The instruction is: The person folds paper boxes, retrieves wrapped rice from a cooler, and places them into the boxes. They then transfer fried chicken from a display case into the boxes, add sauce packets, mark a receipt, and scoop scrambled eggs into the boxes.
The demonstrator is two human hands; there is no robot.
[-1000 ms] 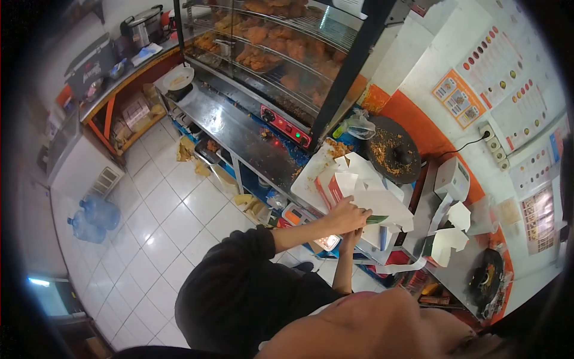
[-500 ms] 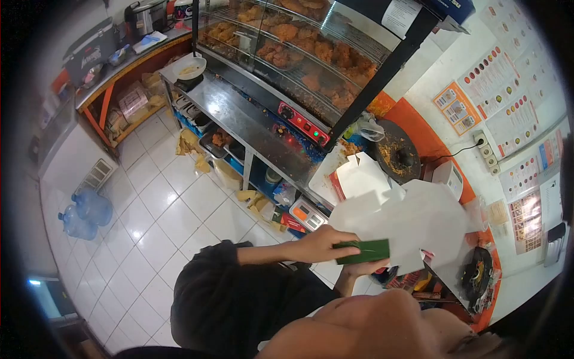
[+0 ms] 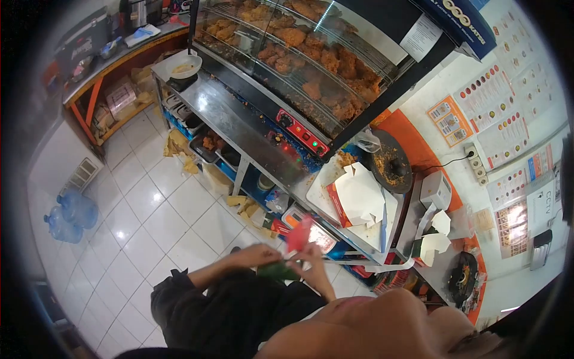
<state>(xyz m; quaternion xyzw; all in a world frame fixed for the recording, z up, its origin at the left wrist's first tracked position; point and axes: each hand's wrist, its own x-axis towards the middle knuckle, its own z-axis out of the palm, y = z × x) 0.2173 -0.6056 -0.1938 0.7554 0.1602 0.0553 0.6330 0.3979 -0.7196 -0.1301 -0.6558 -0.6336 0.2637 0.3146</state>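
Note:
A printed takeaway carton (image 3: 298, 236), blurred by motion, is between my hands, with a red part sticking up and a green panel lower down. My left hand (image 3: 261, 256) is closed on its green side. My right hand (image 3: 312, 267) grips it from the other side, below the red part; its fingertips are smeared. Beyond my hands, on a white board (image 3: 320, 190) on the counter, stands an open white carton (image 3: 360, 194) with a red side. Farther right, another open carton (image 3: 431, 246) has its white flaps up.
A glass warmer (image 3: 311, 66) with fried chicken stands over a steel counter (image 3: 224, 110). Beside it sits a dark stone mortar (image 3: 388, 163). A knife (image 3: 383, 230) lies along the board's edge. Water jugs (image 3: 75, 215) stand on the tiled floor.
My hands have moved left and closer in, bringing the carton with them. Its wide white sheet no longer shows; a red part now sticks up. The view has shifted slightly.

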